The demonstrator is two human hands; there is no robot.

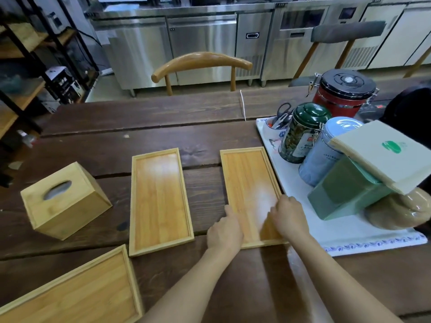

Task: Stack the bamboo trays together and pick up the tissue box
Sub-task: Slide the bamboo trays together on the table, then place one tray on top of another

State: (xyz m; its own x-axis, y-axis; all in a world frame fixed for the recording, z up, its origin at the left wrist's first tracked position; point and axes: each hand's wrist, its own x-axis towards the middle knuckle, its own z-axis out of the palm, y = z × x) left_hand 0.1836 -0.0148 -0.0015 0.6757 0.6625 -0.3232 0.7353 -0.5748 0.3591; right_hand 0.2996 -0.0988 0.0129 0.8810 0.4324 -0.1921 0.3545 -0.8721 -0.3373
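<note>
Near tray point(70, 297) sits at 7 o'clock, another point(159, 201) centre, tissue box point(63, 201) at 9. Left hand point(225, 231) and right hand point(288, 216) grip the right tray's point(249, 178) near end. Risk: lifting it could clip the crowded white tray point(349, 241) at 3.

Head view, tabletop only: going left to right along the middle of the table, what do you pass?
Tissue box → middle bamboo tray → right bamboo tray, with the left hand and right hand on its near end → white tray holding canisters.
</note>
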